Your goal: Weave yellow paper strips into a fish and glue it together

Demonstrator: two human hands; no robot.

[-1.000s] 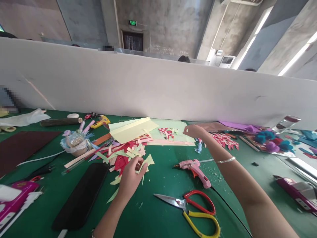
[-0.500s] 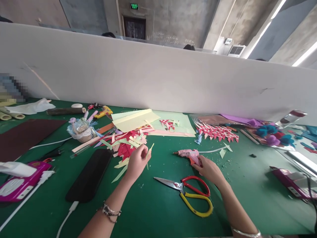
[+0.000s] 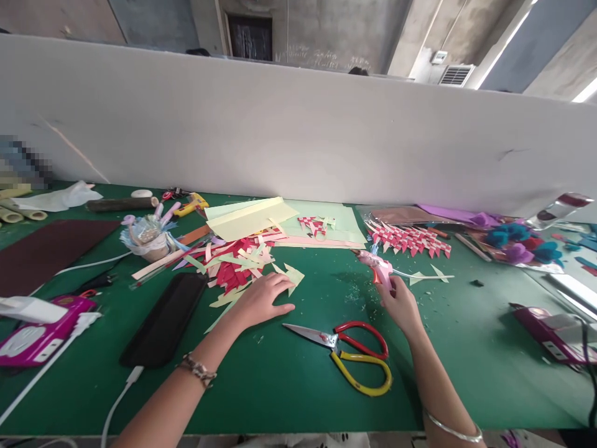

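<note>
My right hand (image 3: 403, 308) grips the handle of a pink hot glue gun (image 3: 379, 269), held slightly above the table with its nozzle pointing left. A white glue stick (image 3: 426, 277) sticks out of its back. My left hand (image 3: 263, 300) lies low over the table, thumb apart and fingers stretched out, touching a pale green folded paper strip (image 3: 293, 277). Beside that hand is a heap of red and green paper strips (image 3: 236, 264). Scissors (image 3: 333, 341) with one red and one yellow handle lie between my forearms.
A black phone (image 3: 163, 320) on a white cable lies left, near a magenta power strip (image 3: 44, 330). Red-and-white woven paper pieces (image 3: 410, 239) and pale green sheets (image 3: 326, 224) lie at the back before a white partition (image 3: 298, 137). Another magenta power strip (image 3: 550, 336) is right.
My right hand has picked up the glue gun and shifted it to the right and away from me. My left hand has lowered, its pinch on the paper strip opened, and the strip now lies down.
</note>
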